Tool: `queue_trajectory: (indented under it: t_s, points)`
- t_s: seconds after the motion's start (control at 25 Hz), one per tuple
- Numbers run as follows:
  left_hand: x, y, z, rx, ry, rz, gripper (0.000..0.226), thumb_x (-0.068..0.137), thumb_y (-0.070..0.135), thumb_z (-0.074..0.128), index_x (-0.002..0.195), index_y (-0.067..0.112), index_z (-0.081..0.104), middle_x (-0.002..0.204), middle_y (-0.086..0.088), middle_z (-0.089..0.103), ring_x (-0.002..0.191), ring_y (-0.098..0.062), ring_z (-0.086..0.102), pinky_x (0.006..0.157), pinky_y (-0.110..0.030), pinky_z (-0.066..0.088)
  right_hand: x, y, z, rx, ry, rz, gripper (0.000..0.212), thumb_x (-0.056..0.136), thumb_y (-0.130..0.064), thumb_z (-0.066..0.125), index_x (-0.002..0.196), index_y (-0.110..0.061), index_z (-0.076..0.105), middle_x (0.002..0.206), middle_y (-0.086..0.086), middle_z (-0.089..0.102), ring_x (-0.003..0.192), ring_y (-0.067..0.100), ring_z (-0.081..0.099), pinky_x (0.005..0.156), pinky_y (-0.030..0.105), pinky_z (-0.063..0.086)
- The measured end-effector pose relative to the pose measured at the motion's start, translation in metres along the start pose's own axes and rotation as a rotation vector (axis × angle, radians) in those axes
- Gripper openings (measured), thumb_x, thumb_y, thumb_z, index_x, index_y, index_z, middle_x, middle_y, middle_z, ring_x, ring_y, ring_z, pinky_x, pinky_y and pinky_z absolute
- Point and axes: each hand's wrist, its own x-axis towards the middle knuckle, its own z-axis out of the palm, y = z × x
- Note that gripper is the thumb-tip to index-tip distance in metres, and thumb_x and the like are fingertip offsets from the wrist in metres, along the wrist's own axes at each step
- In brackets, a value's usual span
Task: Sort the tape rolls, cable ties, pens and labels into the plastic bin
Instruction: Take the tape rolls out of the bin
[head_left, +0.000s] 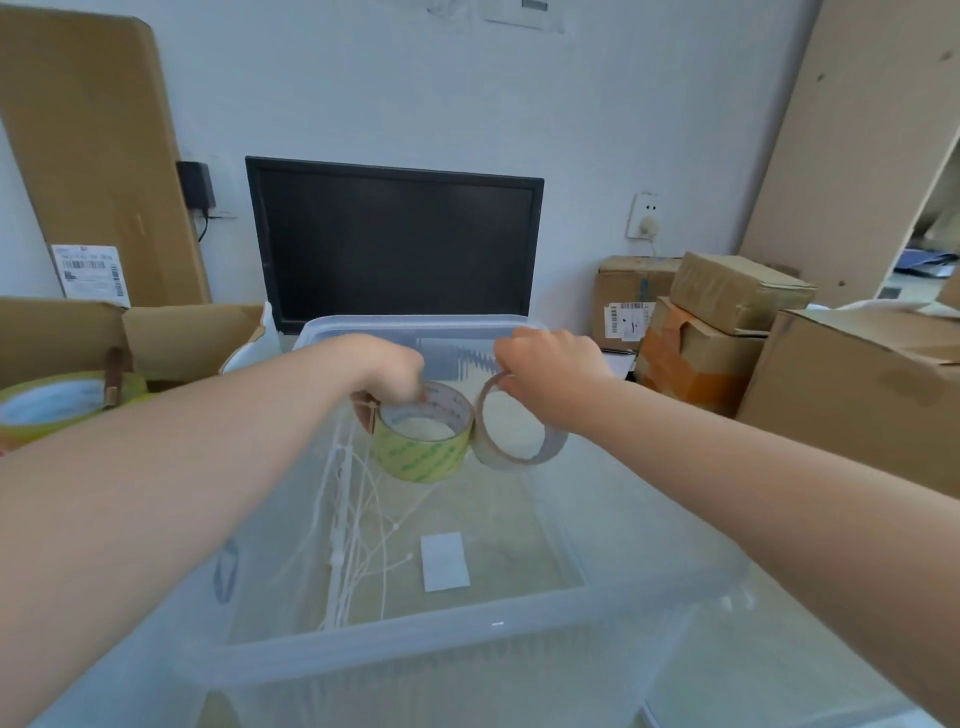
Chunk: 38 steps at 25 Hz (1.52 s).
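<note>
Here, green roll (421, 457) hole-up, clear roll (519, 461) on-edge.

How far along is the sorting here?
Done: white cable ties and a white label lie in the clear plastic bin. In hand: the left hand holds a yellow-green tape roll, the right hand a clear tape roll, both over the bin. Left: another tape roll sits outside at left; no pens show.
</note>
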Motion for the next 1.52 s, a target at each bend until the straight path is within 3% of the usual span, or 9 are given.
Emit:
queue_trajectory:
  t_s: [0.2, 0.32, 0.52, 0.68, 1.0, 1.28, 1.36, 1.44, 1.52]
  points:
    - [-0.005, -0.006, -0.004, -0.295, -0.026, -0.010, 0.032, 0.096, 0.034, 0.048, 0.112, 0.007, 0.053, 0.089, -0.005, 0.063, 0.075, -0.014, 0.062, 0.063, -0.028, 0.054, -0.001, 0.003, 0.000, 0.281, -0.028, 0.065, 0.024, 0.097, -0.032, 0.044, 0.108, -0.010, 0.045, 0.102, 0.010, 0.058, 0.087, 0.027, 0.057, 0.079, 0.042, 0.053]
    - [0.001, -0.010, -0.002, -0.287, 0.074, -0.039, 0.035, 0.097, 0.036, 0.043, 0.117, 0.009, 0.052, 0.101, -0.008, 0.065, 0.092, -0.019, 0.063, 0.076, -0.032, 0.053, -0.005, 0.004, -0.003, 0.417, -0.056, 0.081, 0.025, 0.097, -0.031, 0.047, 0.105, -0.008, 0.042, 0.100, 0.012, 0.057, 0.089, 0.029, 0.059, 0.082, 0.044, 0.053]
    - [0.005, -0.002, 0.002, -0.247, 0.223, -0.055, 0.038, 0.098, 0.039, 0.037, 0.103, 0.005, 0.051, 0.074, -0.007, 0.047, 0.063, -0.018, 0.044, 0.058, -0.028, 0.037, -0.005, 0.003, -0.004, 0.534, -0.079, 0.083, 0.025, 0.094, -0.032, 0.051, 0.097, -0.008, 0.044, 0.090, 0.007, 0.053, 0.080, 0.023, 0.049, 0.082, 0.042, 0.050]
    - [0.006, 0.000, 0.001, -0.423, 0.428, -0.056, 0.057, 0.088, 0.043, 0.055, 0.124, 0.002, 0.038, 0.106, -0.014, 0.052, 0.088, -0.024, 0.050, 0.068, -0.032, 0.037, -0.004, 0.004, -0.003, 0.615, -0.094, 0.122, 0.036, 0.088, -0.038, 0.059, 0.109, -0.011, 0.046, 0.095, 0.005, 0.055, 0.084, 0.022, 0.053, 0.083, 0.041, 0.051]
    - [-0.003, 0.006, -0.004, -0.533, 0.681, 0.177, 0.044, 0.079, 0.040, 0.070, 0.098, 0.013, 0.041, 0.080, 0.003, 0.044, 0.074, -0.014, 0.045, 0.052, -0.024, 0.033, -0.004, 0.005, -0.005, 0.707, 0.006, 0.197, 0.058, 0.085, -0.041, 0.062, 0.133, -0.021, 0.036, 0.129, 0.006, 0.040, 0.093, 0.015, 0.045, 0.080, 0.026, 0.038]
    - [-0.005, 0.010, -0.006, -0.724, 0.657, 0.108, 0.038, 0.087, 0.054, 0.050, 0.077, 0.017, 0.047, 0.074, 0.001, 0.043, 0.073, -0.016, 0.045, 0.058, -0.026, 0.035, -0.003, 0.004, -0.006, 0.738, 0.029, 0.235, 0.059, 0.086, -0.045, 0.059, 0.135, -0.020, 0.038, 0.133, 0.004, 0.040, 0.095, 0.013, 0.041, 0.080, 0.026, 0.036]
    - [-0.004, 0.007, -0.008, -0.866, 0.623, 0.024, 0.047, 0.089, 0.056, 0.044, 0.097, 0.012, 0.057, 0.084, -0.003, 0.051, 0.073, -0.017, 0.049, 0.058, -0.027, 0.038, -0.004, 0.004, -0.009, 0.758, 0.087, 0.259, 0.052, 0.090, -0.044, 0.053, 0.134, -0.019, 0.040, 0.132, 0.004, 0.041, 0.096, 0.012, 0.041, 0.081, 0.026, 0.035]
    - [-0.005, 0.003, -0.009, -1.084, 0.524, -0.040, 0.056, 0.090, 0.056, 0.041, 0.121, 0.011, 0.053, 0.107, -0.008, 0.058, 0.075, -0.017, 0.056, 0.053, -0.028, 0.044, -0.005, 0.005, -0.013, 0.756, 0.187, 0.285, 0.048, 0.092, -0.042, 0.050, 0.132, -0.018, 0.044, 0.130, 0.005, 0.043, 0.095, 0.012, 0.042, 0.083, 0.025, 0.035]
    - [-0.004, 0.002, -0.010, -1.293, 0.390, -0.040, 0.051, 0.094, 0.051, 0.038, 0.124, 0.012, 0.051, 0.110, -0.010, 0.062, 0.078, -0.018, 0.061, 0.054, -0.031, 0.048, -0.007, 0.007, -0.017, 0.765, 0.288, 0.327, 0.045, 0.092, -0.042, 0.050, 0.130, -0.018, 0.046, 0.128, 0.005, 0.044, 0.097, 0.017, 0.047, 0.085, 0.027, 0.039]
